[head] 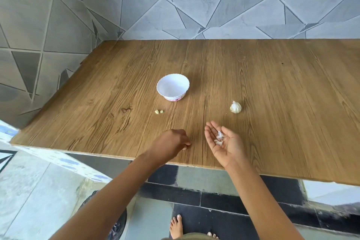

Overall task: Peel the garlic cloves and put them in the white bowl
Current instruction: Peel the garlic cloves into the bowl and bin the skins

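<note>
A white bowl (173, 86) with a scalloped rim stands on the wooden table (272, 84) near its middle; I see nothing inside it. Two peeled garlic cloves (159, 111) lie on the table just in front of the bowl, to its left. A whole garlic bulb (235, 107) sits to the right. My right hand (224, 142) is palm up with straight fingers, and scraps of garlic skin (219, 138) rest on the palm. My left hand (171, 143) hovers low over the table's front edge with fingers curled; whether the fingertips pinch anything is hidden.
A tiled wall rises behind and to the left of the table. The table's front edge runs under both wrists. Below it are a tiled floor, a dark round bin (116, 226) at lower left and my bare feet (176, 226).
</note>
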Available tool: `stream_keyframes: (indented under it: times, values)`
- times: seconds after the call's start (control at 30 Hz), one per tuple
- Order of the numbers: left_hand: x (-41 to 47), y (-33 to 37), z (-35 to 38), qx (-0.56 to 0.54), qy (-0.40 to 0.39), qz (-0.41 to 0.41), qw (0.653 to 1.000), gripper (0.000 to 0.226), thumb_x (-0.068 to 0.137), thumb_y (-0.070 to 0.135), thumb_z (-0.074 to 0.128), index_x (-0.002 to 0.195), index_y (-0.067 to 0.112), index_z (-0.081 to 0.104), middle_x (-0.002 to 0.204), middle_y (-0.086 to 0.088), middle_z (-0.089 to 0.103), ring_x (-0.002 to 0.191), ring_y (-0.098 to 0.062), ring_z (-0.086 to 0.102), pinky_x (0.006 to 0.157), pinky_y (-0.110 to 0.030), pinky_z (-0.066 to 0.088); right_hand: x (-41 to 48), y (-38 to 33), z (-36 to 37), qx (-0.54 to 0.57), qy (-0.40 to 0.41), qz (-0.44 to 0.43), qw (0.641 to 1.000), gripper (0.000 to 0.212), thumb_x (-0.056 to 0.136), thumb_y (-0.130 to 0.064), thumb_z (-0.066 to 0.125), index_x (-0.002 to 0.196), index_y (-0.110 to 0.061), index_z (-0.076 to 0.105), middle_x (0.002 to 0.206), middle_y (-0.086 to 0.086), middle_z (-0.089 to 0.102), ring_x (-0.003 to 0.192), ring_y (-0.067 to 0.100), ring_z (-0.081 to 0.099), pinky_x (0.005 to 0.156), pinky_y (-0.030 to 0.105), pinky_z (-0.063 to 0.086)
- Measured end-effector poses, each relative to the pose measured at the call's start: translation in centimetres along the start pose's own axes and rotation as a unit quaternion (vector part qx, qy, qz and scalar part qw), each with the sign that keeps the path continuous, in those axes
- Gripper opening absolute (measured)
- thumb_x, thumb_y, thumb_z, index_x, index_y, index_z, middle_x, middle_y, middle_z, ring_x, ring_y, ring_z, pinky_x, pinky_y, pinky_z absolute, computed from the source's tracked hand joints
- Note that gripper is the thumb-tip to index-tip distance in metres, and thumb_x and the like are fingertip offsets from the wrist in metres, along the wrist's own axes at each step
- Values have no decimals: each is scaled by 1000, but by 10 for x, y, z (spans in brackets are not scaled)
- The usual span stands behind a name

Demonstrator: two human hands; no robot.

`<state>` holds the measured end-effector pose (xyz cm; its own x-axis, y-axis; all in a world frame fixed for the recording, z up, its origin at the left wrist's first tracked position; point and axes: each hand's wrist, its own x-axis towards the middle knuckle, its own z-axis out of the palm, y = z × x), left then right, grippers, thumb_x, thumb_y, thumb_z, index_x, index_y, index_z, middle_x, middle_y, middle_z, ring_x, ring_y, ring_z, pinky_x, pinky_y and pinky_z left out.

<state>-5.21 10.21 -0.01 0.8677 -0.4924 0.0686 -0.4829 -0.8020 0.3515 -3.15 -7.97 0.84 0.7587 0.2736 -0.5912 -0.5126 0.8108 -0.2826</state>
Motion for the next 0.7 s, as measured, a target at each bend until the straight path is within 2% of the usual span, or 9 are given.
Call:
stream_keyframes:
  times: [0.1,0.23,0.27,0.33,0.43,0.47,0.53,0.6,0.7]
  values:
    - [4,3,0,40,-3,-26,999,7,83,3,68,85,7,74,80,-7,69,67,-21,67,62,-34,57,0,0,-1,-5,4,1,1000,30,100,-12,39,94,5,63,93,16,68,93,25,63,73,33,56]
    - [22,17,-4,135,-67,-78,985,17,93,9,52,105,7,63,93,-8,64,82,-23,63,69,-33,52,0,2,-1,-6,5,-1,1000,31,100,-12,38,93,5,63,91,16,68,92,25,63,72,32,56]
    - [25,18,-6,121,-73,-95,985,16,92,10,53,104,8,63,94,-8,65,84,-22,63,71,-32,52,0,3,-1,-8,6,-2,1000,31,100,-12,38,94,5,63,91,16,68,92,25,63,71,32,56]
    - [32,14,-16,13,-45,-139,989,10,86,7,63,94,7,69,90,-6,70,79,-14,65,75,-28,55,1,4,-2,-14,8,-1,1000,31,100,-12,37,94,5,63,91,17,67,91,24,63,70,31,57]
    - [36,12,-36,-180,33,-152,971,10,79,-3,69,83,6,73,74,-2,71,58,-1,63,63,-15,54,2,7,2,-8,9,8,1000,31,100,-12,38,93,6,62,89,18,66,89,25,63,70,32,57]
    - [39,17,-42,-200,40,-137,970,12,79,-3,69,84,7,74,72,1,70,59,0,63,61,-14,52,3,8,5,-5,12,12,1000,30,100,-12,38,92,6,61,87,17,65,87,25,62,69,32,57]
    - [45,33,-47,-168,23,-89,982,16,80,-2,66,90,8,75,76,5,71,67,-1,65,64,-13,50,4,12,12,0,27,15,1000,28,99,-11,41,89,5,61,83,15,63,83,23,62,69,32,58]
    - [50,42,-43,-94,9,-50,994,22,80,0,63,95,9,76,86,-1,75,76,-10,68,71,-22,52,4,15,17,11,35,17,999,22,97,-8,44,86,3,60,81,14,63,80,21,62,65,30,58]
    - [50,44,-31,-50,22,-56,997,18,80,3,62,91,10,75,84,-3,74,76,-19,68,71,-36,54,-1,18,23,33,38,17,999,20,94,-3,45,77,1,57,64,12,64,62,18,64,51,25,56]
